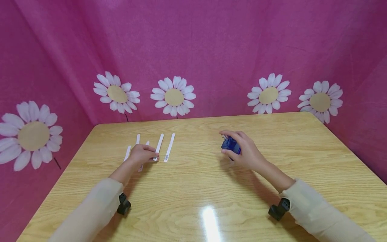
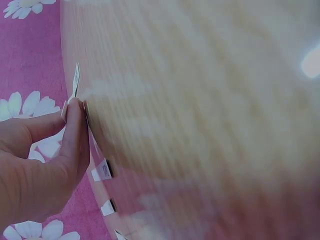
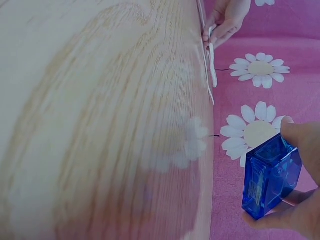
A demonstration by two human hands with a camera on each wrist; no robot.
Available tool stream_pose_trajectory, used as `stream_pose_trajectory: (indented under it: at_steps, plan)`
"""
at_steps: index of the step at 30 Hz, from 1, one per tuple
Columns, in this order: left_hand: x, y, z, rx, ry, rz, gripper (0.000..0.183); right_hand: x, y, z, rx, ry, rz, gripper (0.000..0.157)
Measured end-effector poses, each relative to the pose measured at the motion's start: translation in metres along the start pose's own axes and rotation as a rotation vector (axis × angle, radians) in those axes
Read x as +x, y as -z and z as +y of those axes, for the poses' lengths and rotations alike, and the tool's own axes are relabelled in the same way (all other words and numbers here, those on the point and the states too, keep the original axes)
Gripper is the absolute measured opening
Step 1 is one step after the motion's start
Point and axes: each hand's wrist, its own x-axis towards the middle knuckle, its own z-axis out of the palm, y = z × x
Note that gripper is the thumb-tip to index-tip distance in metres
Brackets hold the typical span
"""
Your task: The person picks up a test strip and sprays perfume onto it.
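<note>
Between thumb and fingers, my left hand point(image 1: 142, 154) pinches a white paper strip point(image 1: 159, 145), its far end pointing away from me. Just right of it another white strip point(image 1: 170, 148) lies on the wooden table, with small dark print at its near end. More strips lie under and left of this hand, partly covered by it. On the right, my right hand point(image 1: 246, 151) grips a blue glass bottle point(image 1: 231, 144) by its sides. In the right wrist view the see-through blue bottle point(image 3: 270, 175) looks tilted and angular; the fingers hide part of it.
The wood-grain table point(image 1: 193, 191) ends at a pink curtain point(image 1: 211, 50) with large white daisies. A strip point(image 1: 127, 153) lies at the far left of the group. Each wrist wears a small black camera point(image 1: 123, 204). Light glares on the tabletop near the front.
</note>
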Motion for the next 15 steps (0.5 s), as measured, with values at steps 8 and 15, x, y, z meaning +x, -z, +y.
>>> stream_pose_trajectory:
  at_steps: [8, 15]
  plan:
    - [0.0042, 0.0013, 0.0062, 0.031, 0.017, 0.090, 0.031, -0.0007, 0.0007, -0.0008, 0.011, -0.004, -0.010, 0.057]
    - [0.0059, 0.0028, 0.0081, 0.058, 0.026, 0.139, 0.030, -0.0019, 0.0015, -0.0004, 0.021, -0.015, -0.025, 0.057]
